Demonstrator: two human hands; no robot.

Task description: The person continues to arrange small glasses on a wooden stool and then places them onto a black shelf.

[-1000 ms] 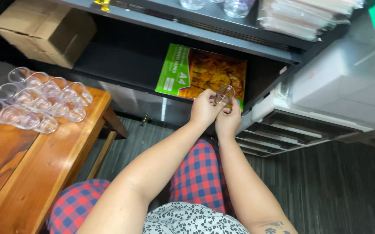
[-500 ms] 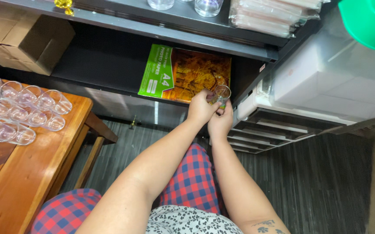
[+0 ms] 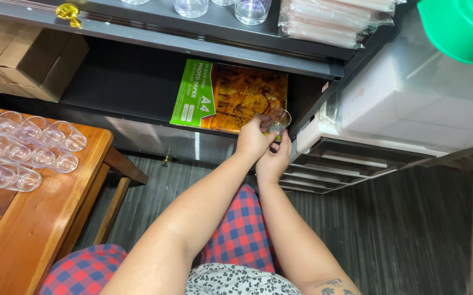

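Both my hands are stretched out in front of me over my lap, close together. My left hand (image 3: 253, 139) and my right hand (image 3: 273, 161) hold one small clear glass cup (image 3: 278, 119) between them, its mouth tilted up to the right. The cup is in front of the lower shelf (image 3: 138, 104), where a green and orange pack of paper (image 3: 231, 97) lies flat. To my left, several clear cups (image 3: 23, 150) lie on their sides on a wooden table (image 3: 45, 218).
A cardboard box (image 3: 26, 54) sits on the lower shelf at left. The upper shelf carries clear glasses (image 3: 253, 11), wrapped packs (image 3: 335, 22) and a small yellow object (image 3: 68, 11). White plastic drawers (image 3: 411, 109) with a green lid (image 3: 460, 27) stand at right. Grey floor below.
The view has shifted, so the shelf and table sit further left and lower. My hands stay together on the small cup in front of the paper pack.
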